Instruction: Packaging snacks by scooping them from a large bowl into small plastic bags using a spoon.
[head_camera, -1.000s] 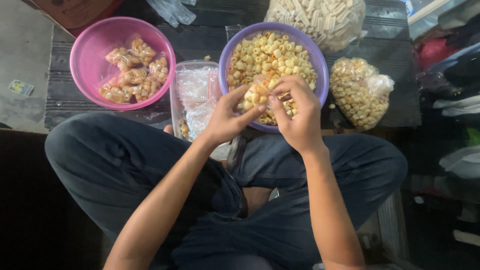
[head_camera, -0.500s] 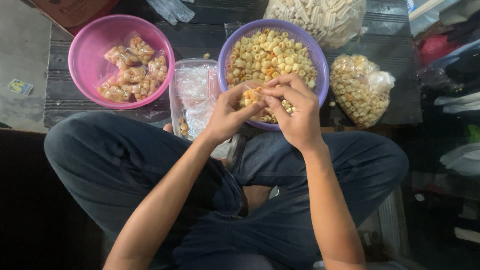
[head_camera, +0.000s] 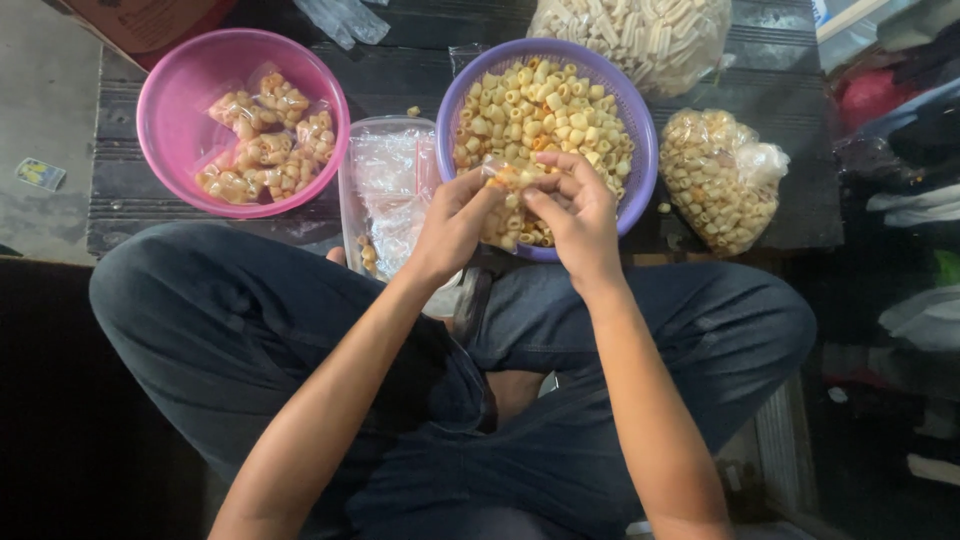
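Note:
A purple bowl (head_camera: 640, 130) full of yellow tube-shaped snacks (head_camera: 540, 100) sits in front of my crossed legs. My left hand (head_camera: 450, 225) and my right hand (head_camera: 580, 215) meet over the bowl's near edge. Both pinch a small clear packet of the snacks (head_camera: 510, 178) between the fingertips. A clear tub of empty plastic bags (head_camera: 385, 185) stands just left of my left hand.
A pink bowl (head_camera: 180, 90) at the left holds several filled small packets (head_camera: 265, 150). A knotted clear bag of snacks (head_camera: 720, 180) lies right of the purple bowl, and a larger bag of pale sticks (head_camera: 640, 35) lies behind it. Clothes are piled at the right edge.
Both hands have shifted slightly toward me with the packet; the fingers have drawn closer around its top. The bowls and bags have not moved.

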